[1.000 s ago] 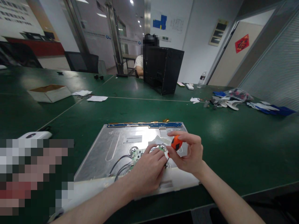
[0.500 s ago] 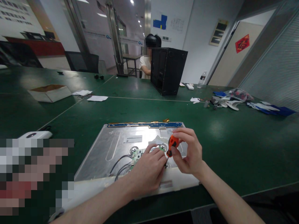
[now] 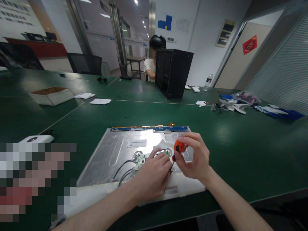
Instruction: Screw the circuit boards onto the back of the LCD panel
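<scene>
Screwdriver: an orange-handled screwdriver (image 3: 179, 148) is pinched at its handle by the fingertips of the right hand (image 3: 193, 158); the shaft is angled down toward the left hand, its tip hidden between the two hands.
Right hand: curled around the handle, thumb and fingers pressed on it, held above the near right part of the metal panel (image 3: 115, 157).
Left hand: the left hand (image 3: 151, 176) is laid on the panel, fingers bent and pressed down at the small green circuit board (image 3: 141, 159); whether anything is pinched cannot be told.
Panel: a flat silver display back is laid at the near edge of the surface (image 3: 240, 150), with a blue strip (image 3: 149, 129) along its far edge and dark cables (image 3: 122, 171) running from the board toward its near edge.
Surface: green; a white device (image 3: 36, 139) is seen near the left edge, an open cardboard box (image 3: 51, 95) and papers (image 3: 100, 101) farther left, loose parts and bags (image 3: 240, 102) toward the far right.
Room: a black computer case (image 3: 173, 72) stands at the far side, with another person (image 3: 150, 65) seated behind it.
</scene>
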{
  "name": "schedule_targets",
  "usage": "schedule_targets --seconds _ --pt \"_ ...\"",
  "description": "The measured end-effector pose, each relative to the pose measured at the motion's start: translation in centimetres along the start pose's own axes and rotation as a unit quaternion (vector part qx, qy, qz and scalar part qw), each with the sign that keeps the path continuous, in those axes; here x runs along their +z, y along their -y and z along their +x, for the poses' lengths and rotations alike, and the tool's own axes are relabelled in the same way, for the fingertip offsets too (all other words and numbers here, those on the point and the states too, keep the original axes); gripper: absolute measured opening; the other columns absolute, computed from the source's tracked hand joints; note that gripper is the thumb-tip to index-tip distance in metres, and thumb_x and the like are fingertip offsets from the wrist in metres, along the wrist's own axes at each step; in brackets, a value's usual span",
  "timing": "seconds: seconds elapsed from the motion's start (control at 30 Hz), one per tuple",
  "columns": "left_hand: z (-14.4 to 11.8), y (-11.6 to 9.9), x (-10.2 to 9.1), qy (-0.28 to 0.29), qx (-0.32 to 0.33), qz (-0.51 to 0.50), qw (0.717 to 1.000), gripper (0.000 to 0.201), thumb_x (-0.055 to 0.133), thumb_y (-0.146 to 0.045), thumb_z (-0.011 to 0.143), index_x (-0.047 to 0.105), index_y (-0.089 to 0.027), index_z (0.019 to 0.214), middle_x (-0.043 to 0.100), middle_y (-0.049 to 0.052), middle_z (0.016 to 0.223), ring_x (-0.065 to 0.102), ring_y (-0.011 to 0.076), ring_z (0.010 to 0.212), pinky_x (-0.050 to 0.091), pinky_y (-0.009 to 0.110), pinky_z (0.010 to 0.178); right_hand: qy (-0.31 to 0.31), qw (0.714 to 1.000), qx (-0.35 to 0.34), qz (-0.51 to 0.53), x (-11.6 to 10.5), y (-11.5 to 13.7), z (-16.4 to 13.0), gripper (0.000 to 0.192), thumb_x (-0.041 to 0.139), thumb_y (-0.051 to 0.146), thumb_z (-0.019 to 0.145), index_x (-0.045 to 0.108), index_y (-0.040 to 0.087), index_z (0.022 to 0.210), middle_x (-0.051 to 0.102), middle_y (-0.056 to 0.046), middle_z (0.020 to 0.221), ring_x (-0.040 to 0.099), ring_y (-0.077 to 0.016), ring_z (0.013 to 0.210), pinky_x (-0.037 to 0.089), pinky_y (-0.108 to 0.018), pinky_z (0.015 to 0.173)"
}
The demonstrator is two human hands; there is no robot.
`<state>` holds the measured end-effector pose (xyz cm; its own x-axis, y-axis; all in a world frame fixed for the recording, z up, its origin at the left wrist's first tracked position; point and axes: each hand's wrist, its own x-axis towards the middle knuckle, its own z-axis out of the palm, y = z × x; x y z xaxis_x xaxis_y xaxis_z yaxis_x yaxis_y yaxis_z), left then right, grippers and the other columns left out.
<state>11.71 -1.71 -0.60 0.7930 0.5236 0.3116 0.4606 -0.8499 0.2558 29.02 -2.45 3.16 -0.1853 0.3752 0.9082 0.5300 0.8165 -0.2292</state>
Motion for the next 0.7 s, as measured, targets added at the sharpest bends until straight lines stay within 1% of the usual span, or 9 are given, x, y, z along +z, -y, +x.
schedule_targets --seconds 0.13,0.27,0.33,0.47,0.53,0.63,0.7 --pt "-0.03 0.07 0.03 -0.001 0.008 -0.001 1.000 0.019 0.049 -0.014 0.085 0.061 -0.019 0.099 0.068 0.008 0.097 0.060 0.0254 0.100 0.031 0.048 0.107 0.008 0.999 0.001 0.043 -0.01 -0.18 -0.21 0.047 0.057 0.011 0.080 0.049 0.019 0.125 0.065 -0.008 0.101 0.065 -0.0196 0.088 0.056 -0.027 0.055" --pt "-0.10 0.08 0.04 -0.002 0.008 -0.001 1.000 0.022 0.050 -0.014 0.085 0.061 -0.020 0.103 0.068 0.008 0.100 0.060 0.0260 0.102 0.030 0.049 0.108 -0.004 0.998 0.000 0.062 0.18 -0.47 -0.44 0.048 0.067 0.015 0.079 0.048 0.021 0.122 0.068 -0.007 0.098 0.068 -0.0189 0.085 0.057 -0.028 0.057" --pt "-0.11 0.09 0.08 -0.001 0.003 0.000 1.000 0.021 0.051 -0.015 0.084 0.061 -0.019 0.102 0.068 0.008 0.101 0.060 0.0260 0.102 0.031 0.048 0.107 -0.008 0.998 0.006 0.070 0.29 -0.54 -0.58 0.049 0.069 0.014 0.079 0.047 0.022 0.122 0.068 -0.007 0.099 0.069 -0.0176 0.082 0.057 -0.028 0.058" --pt "-0.10 0.15 0.23 0.000 0.005 0.004 1.000 0.019 0.052 -0.015 0.084 0.061 -0.020 0.100 0.068 0.008 0.101 0.060 0.0254 0.101 0.031 0.048 0.108 -0.005 0.997 0.011 0.076 0.42 -0.46 -0.66 0.050 0.063 0.010 0.080 0.042 0.021 0.124 0.068 -0.009 0.104 0.069 -0.0170 0.080 0.058 -0.029 0.060" --pt "-0.10 0.17 0.29 0.000 0.008 0.006 1.000 0.019 0.052 -0.014 0.084 0.061 -0.020 0.099 0.068 0.007 0.100 0.060 0.0252 0.100 0.030 0.048 0.108 0.001 0.998 0.004 0.070 0.39 -0.40 -0.56 0.049 0.060 0.011 0.081 0.041 0.021 0.125 0.067 -0.010 0.107 0.069 -0.0181 0.085 0.059 -0.031 0.064" --pt "-0.09 0.15 0.29 -0.003 0.007 0.006 1.000 0.018 0.051 -0.015 0.084 0.060 -0.020 0.098 0.068 0.007 0.099 0.060 0.0253 0.100 0.031 0.048 0.108 0.002 0.999 -0.003 0.049 0.26 -0.35 -0.34 0.045 0.057 0.013 0.083 0.043 0.023 0.124 0.065 -0.010 0.108 0.067 -0.0201 0.092 0.059 -0.032 0.063" --pt "-0.07 0.11 0.22 -0.003 0.005 0.006 1.000 0.017 0.050 -0.015 0.084 0.060 -0.019 0.098 0.067 0.007 0.098 0.060 0.0254 0.100 0.031 0.048 0.107 0.002 1.000 -0.007 0.028 0.13 -0.33 -0.25 0.042 0.055 0.014 0.083 0.046 0.023 0.123 0.063 -0.009 0.106 0.065 -0.0206 0.092 0.058 -0.031 0.061"
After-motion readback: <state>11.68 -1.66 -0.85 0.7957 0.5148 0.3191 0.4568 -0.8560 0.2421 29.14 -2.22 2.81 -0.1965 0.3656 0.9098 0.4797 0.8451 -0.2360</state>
